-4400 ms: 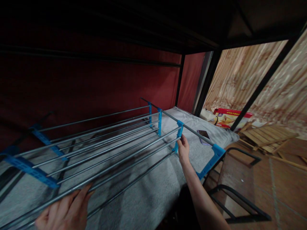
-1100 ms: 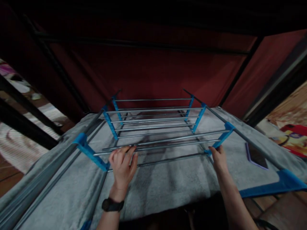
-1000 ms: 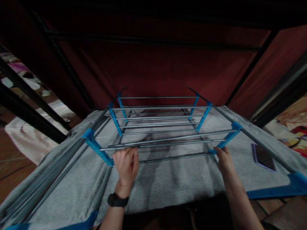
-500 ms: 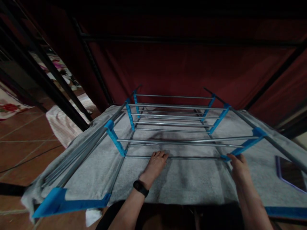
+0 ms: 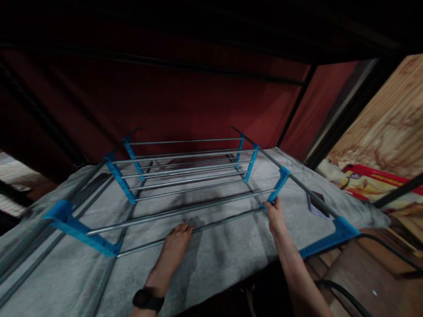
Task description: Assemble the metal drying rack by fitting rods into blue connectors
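Observation:
A metal rack of grey rods and blue plastic brackets lies on a grey towel. My left hand lies flat on the towel, its fingertips touching the nearest rod. My right hand grips the right end of that rod at a blue bracket. A dark watch is on my left wrist.
A phone lies on the towel right of the rack. Dark red fabric walls and black frame poles enclose the back and top. A red box and a black chair frame stand on the right.
The view has swung from the left side back to the right. My left hand slid left along the nearest rod; my right hand stayed at the blue bracket.

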`<state>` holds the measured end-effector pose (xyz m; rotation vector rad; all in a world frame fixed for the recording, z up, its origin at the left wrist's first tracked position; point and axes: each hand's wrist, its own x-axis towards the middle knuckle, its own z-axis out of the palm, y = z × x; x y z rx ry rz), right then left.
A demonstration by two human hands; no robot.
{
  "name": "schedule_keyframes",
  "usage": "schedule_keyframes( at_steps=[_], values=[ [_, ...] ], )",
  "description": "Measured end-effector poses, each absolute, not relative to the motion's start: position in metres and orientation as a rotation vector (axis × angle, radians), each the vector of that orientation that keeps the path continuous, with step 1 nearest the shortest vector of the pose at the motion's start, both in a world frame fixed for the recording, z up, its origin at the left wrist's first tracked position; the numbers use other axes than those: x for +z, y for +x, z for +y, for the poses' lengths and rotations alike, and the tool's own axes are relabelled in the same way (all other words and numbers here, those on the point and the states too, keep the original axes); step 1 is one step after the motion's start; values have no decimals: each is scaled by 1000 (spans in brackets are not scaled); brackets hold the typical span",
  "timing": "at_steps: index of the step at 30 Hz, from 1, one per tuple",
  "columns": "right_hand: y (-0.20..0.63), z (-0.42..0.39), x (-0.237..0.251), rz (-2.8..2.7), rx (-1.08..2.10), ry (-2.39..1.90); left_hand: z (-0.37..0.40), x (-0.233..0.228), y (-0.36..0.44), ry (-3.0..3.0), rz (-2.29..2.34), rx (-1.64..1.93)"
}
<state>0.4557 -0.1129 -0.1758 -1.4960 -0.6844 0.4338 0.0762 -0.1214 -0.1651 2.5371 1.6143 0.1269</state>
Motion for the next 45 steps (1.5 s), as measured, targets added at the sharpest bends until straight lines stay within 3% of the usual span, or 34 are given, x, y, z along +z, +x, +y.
schedule_keyframes(
  at_steps=[6, 13, 29, 33, 39, 45],
  values=[
    [461, -121, -178, -511, 272, -1529, -114, -170, 75, 2525, 1628, 115],
    [454, -124, -179, -432, 686, -1381, -109, -180, 70, 2554, 1580, 191],
    [452, -140, -183, -371, 695, -1441, -115, -185, 75, 2465, 1504, 327],
    [419, -134, -192, -930, 878, -1486, -125, -174, 81, 2449, 1482, 312],
    [333, -129, -198, -1944, 479, -1380, -133, -163, 83, 2465, 1547, 337],
    [301, -128, -213, -2277, 172, -1399, -135, -159, 82, 2447, 1519, 336]
  ],
)
